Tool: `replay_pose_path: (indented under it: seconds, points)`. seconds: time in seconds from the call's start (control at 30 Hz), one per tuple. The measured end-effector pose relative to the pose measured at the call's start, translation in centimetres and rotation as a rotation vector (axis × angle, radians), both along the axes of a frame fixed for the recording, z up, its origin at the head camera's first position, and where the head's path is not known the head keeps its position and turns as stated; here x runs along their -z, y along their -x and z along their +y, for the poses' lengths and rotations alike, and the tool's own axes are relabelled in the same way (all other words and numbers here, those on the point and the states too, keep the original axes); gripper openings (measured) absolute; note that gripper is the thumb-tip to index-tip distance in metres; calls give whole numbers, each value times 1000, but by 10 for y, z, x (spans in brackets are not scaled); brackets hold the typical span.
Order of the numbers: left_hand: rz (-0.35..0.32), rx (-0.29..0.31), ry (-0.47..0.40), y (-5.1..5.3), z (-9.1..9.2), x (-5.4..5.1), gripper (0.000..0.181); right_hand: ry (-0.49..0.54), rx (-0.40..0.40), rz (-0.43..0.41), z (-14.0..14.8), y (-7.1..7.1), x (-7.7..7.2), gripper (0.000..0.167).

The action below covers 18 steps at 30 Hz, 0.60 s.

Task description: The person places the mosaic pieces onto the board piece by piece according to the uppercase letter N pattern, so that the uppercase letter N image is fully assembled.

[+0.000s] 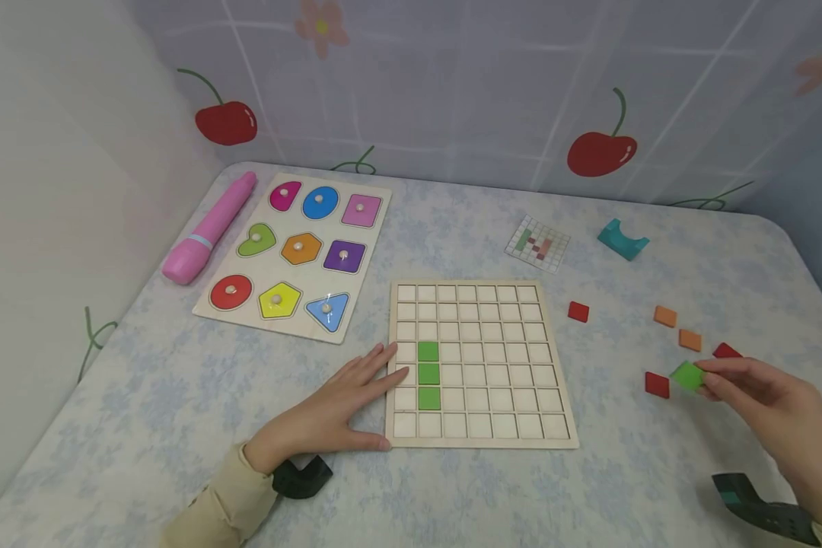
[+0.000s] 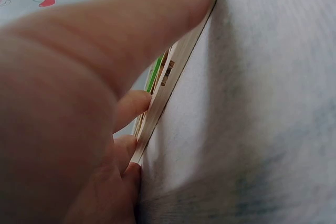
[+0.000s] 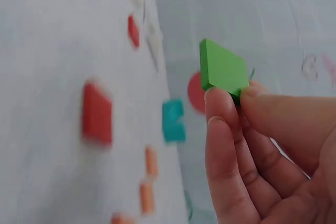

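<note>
A green square tile (image 1: 687, 375) is pinched between the thumb and fingertips of my right hand (image 1: 770, 399), raised above the table; the right wrist view shows the tile (image 3: 224, 69) tilted. My left hand (image 1: 332, 407) lies with spread, straight fingers against the left edge of a wooden grid board (image 1: 482, 441). In the left wrist view its thumb (image 2: 157, 17) touches the board's side (image 2: 181, 51). Three green tiles (image 1: 428, 374) sit in one column of the board, one below another. Red tiles (image 1: 657, 384) and orange tiles (image 1: 689, 339) lie near my right hand.
Right of the board lies another red tile (image 1: 578, 311). Behind it are a small pattern card (image 1: 538, 243) and a teal curved piece (image 1: 622, 239). A knobbed shape puzzle (image 1: 294, 278) and a pink wand-shaped object (image 1: 208, 230) occupy the back left, near the wall.
</note>
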State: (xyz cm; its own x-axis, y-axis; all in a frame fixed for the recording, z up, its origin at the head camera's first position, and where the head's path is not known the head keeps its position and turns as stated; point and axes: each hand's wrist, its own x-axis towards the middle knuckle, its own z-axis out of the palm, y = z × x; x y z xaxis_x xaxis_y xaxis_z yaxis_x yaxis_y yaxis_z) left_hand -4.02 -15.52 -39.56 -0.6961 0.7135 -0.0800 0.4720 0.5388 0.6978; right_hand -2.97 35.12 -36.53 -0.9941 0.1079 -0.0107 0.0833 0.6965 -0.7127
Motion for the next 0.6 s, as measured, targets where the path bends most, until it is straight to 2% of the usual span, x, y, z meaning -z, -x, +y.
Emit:
replay_pose_path:
  seconds: [0.1, 0.2, 0.33, 0.47, 0.6]
  points:
    - [3, 2, 0, 1, 0, 0, 87, 57, -51, 46, -28, 12, -17, 20]
    - [8, 3, 0, 2, -1, -1, 87, 122, -124, 68, -63, 27, -27, 22]
    - [9, 4, 2, 2, -1, -1, 87, 259, -255, 73, -113, 51, -25, 22]
    - [0, 6, -2, 1, 0, -1, 87, 381, -381, -6, -162, 74, -17, 20]
    - [-3, 0, 7, 0, 0, -1, 87, 487, -436, -135, -202, 91, -8, 21]
